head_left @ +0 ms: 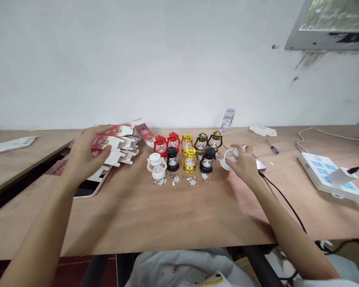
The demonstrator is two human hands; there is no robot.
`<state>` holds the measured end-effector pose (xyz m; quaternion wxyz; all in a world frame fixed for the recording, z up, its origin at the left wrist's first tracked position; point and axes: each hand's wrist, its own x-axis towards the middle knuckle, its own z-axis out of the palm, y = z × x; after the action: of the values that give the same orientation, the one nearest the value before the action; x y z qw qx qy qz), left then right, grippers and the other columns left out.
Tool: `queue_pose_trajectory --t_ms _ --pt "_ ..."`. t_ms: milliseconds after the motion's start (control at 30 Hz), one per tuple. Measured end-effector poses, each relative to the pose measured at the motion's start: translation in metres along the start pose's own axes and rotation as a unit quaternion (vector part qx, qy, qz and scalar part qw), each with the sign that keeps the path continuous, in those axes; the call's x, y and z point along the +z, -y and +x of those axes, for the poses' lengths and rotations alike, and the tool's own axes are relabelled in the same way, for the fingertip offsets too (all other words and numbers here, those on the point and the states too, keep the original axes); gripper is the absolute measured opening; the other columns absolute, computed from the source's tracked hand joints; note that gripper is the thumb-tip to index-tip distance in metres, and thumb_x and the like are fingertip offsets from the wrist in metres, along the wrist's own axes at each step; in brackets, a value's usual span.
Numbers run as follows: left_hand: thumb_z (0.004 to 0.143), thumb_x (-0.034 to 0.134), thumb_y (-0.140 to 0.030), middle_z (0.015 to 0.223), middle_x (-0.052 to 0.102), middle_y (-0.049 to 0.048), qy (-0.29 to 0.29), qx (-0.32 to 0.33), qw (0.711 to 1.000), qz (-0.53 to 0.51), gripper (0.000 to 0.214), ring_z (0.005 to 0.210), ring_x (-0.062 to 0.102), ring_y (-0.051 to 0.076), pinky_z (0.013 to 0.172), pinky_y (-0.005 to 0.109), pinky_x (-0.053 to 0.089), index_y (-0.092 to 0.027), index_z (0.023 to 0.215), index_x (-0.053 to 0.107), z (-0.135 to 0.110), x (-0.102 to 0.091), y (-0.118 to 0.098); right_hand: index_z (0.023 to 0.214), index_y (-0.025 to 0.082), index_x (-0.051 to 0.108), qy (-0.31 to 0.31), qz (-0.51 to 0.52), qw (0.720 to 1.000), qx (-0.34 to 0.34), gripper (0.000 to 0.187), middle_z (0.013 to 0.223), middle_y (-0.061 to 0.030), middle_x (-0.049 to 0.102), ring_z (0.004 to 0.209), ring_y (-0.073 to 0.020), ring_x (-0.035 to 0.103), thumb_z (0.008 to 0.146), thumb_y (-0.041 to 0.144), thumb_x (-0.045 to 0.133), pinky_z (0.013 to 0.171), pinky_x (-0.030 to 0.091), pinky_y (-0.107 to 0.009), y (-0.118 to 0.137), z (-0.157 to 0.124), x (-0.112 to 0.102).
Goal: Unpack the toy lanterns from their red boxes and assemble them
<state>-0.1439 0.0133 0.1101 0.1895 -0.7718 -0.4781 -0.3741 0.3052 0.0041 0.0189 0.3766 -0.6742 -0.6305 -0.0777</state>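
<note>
Small toy lanterns stand in two rows on the wooden table (173, 215): two red lanterns (166, 144), gold lanterns (189, 158), black ones (207, 160) and a white lantern (157, 166) at the front left. My right hand (242, 162) is closed around a white and clear lantern (229, 157) just right of the rows. My left hand (85, 153) hovers with fingers spread over a stack of flat red and white cardboard boxes (121, 145), holding nothing that I can see. Small tags (175, 181) lie in front of the lanterns.
A pink-edged tablet (91, 189) lies under the box stack. A white power strip (329, 173) with a plug sits at right, cables running off the table edge. A small bottle (227, 118), a screwdriver (271, 146) and a white cloth (263, 130) lie near the wall.
</note>
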Motion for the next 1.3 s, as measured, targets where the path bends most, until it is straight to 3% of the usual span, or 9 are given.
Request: queue_pose_trajectory --t_ms 100,233,400,567,700,800,933,1133,1300 --pt "0.082 0.055 -0.022 0.098 0.066 0.0025 -0.079 0.018 0.991 -0.102 0.021 0.090 0.062 0.015 0.082 0.029 0.049 -0.020 0.102 0.058 -0.011 0.010 -0.073 0.115 0.021 0.052 -0.059 0.142 0.986 -0.057 0.049 0.106 -0.0092 0.050 0.095 -0.0247 0.054 0.071 0.038 0.067 0.080 0.047 -0.039 0.009 0.001 -0.009" --pt "0.080 0.059 -0.027 0.103 0.064 0.0074 0.037 0.094 0.971 -0.215 0.033 0.094 0.061 0.019 0.082 0.032 0.051 -0.020 0.112 0.052 -0.032 0.049 -0.146 0.120 0.022 0.045 -0.037 0.303 0.942 -0.138 0.054 0.111 -0.0099 0.052 0.099 -0.0235 0.055 0.074 0.041 0.067 0.084 0.047 -0.040 0.030 -0.011 -0.015" --pt "0.071 0.069 -0.032 0.121 0.056 0.0137 0.124 0.065 0.946 -0.294 0.063 0.110 0.055 0.027 0.089 0.040 0.049 -0.019 0.125 0.040 -0.040 0.089 -0.189 0.116 0.026 0.048 -0.020 0.339 0.907 -0.250 0.051 0.113 -0.0102 0.053 0.108 -0.0261 0.053 0.072 0.040 0.070 0.089 0.046 -0.044 0.051 -0.035 -0.010" --pt "0.065 0.061 -0.015 0.096 0.067 0.0012 0.261 -0.052 0.895 -0.359 0.051 0.080 0.065 0.020 0.067 0.028 0.050 -0.022 0.113 0.044 -0.048 0.101 -0.197 0.124 0.025 0.044 -0.019 0.291 0.896 -0.335 0.053 0.119 -0.0125 0.049 0.111 -0.0270 0.052 0.077 0.040 0.065 0.089 0.048 -0.046 0.061 -0.053 0.007" --pt "0.066 0.062 -0.021 0.097 0.067 0.0017 0.238 -0.132 0.891 -0.362 0.048 0.079 0.064 0.019 0.068 0.028 0.049 -0.020 0.111 0.045 -0.061 0.106 -0.190 0.119 0.022 0.048 -0.111 0.222 0.906 -0.344 0.045 0.126 -0.0143 0.044 0.114 -0.0275 0.049 0.079 0.033 0.064 0.087 0.049 -0.044 0.063 -0.060 0.013" --pt "0.069 0.061 -0.025 0.099 0.067 0.0025 0.203 -0.148 0.899 -0.358 0.044 0.084 0.064 0.020 0.072 0.029 0.049 -0.021 0.110 0.045 -0.071 0.112 -0.188 0.101 0.022 0.055 -0.165 0.192 0.908 -0.335 0.021 0.105 -0.0096 0.055 0.100 -0.0222 0.054 0.081 0.019 0.061 0.081 0.049 -0.038 0.061 -0.062 0.012" --pt "0.068 0.062 -0.025 0.097 0.066 0.0023 0.190 -0.145 0.910 -0.339 0.044 0.083 0.064 0.020 0.072 0.030 0.049 -0.022 0.109 0.046 -0.077 0.118 -0.189 0.090 0.021 0.057 -0.129 0.227 0.907 -0.330 0.010 0.083 -0.0032 0.061 0.078 -0.0158 0.054 0.087 0.013 0.052 0.072 0.045 -0.032 0.057 -0.060 0.011" --pt "0.066 0.063 -0.024 0.095 0.067 0.0005 0.192 -0.170 0.914 -0.315 0.045 0.080 0.065 0.021 0.068 0.029 0.048 -0.023 0.107 0.047 -0.071 0.117 -0.185 0.085 0.021 0.063 -0.041 0.347 0.916 -0.199 0.015 0.074 -0.0011 0.061 0.072 -0.0137 0.055 0.090 0.021 0.048 0.062 0.043 -0.026 0.059 -0.059 0.012" --pt "0.066 0.061 -0.025 0.093 0.068 0.0003 0.208 -0.196 0.915 -0.285 0.044 0.080 0.065 0.023 0.067 0.030 0.047 -0.023 0.107 0.048 -0.067 0.114 -0.184 0.081 0.019 0.061 -0.020 0.315 0.904 -0.288 0.009 0.060 0.0013 0.057 0.053 -0.0099 0.048 0.086 0.018 0.054 0.050 0.036 -0.023 0.066 -0.065 0.007"
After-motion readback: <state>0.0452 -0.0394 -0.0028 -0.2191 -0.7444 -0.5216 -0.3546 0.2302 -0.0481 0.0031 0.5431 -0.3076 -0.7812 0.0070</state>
